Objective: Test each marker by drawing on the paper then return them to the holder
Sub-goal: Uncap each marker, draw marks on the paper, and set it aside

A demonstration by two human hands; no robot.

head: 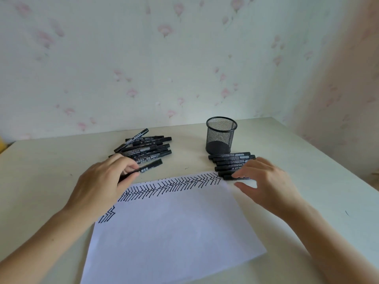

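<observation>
Left hand [102, 181] over the paper's far left corner, thumb and fingers curled round one black marker [146, 168], cap end pointing away toward the pile and lifted just off the table

Right hand [264, 181] at the paper's far right corner, fingers spread and mostly straight, fingertips [235, 175] touching the nearest marker of the row [231, 165], thumb stretched out just above the paper edge; nothing pinched

Paper [174, 232] lying flat on the table [307, 160], turned at an angle, with a band of black zigzag strokes [174, 186] along its far edge and a short second patch of strokes at the left edge, partly hidden under the left wrist

Pile [145, 147] of black markers lying loose and crossed on the table beyond the left hand, apart from the paper

Row of about six capped markers lying side by side, parallel, between the paper's corner and the holder, nearest one touching or just beside the paper edge

Holder [221, 135], a black mesh cup, standing upright just behind the row, no marker seen through the mesh

Flowered wallpaper [184, 58] behind the table
</observation>
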